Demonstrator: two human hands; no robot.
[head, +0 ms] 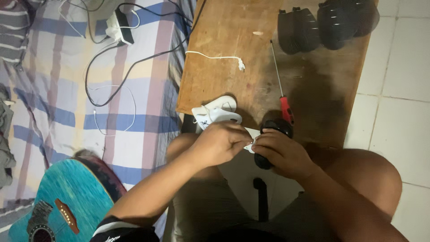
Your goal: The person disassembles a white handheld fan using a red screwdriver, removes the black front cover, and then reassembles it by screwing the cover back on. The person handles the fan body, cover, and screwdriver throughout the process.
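Near frame centre I'm pinching a small white piece point(251, 134) with my left hand point(219, 143), while my right hand point(282, 154) is clamping the black mouse point(274, 130), seemingly light, rigid, slippery, best gripped along its sides.

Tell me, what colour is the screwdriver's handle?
Red: the screwdriver lies on the wooden table, seen in the head view.

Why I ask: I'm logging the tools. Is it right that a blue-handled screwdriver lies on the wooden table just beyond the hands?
Not quite: the screwdriver has a red handle, not blue. The head view shows it lying on the wooden table just beyond the hands.
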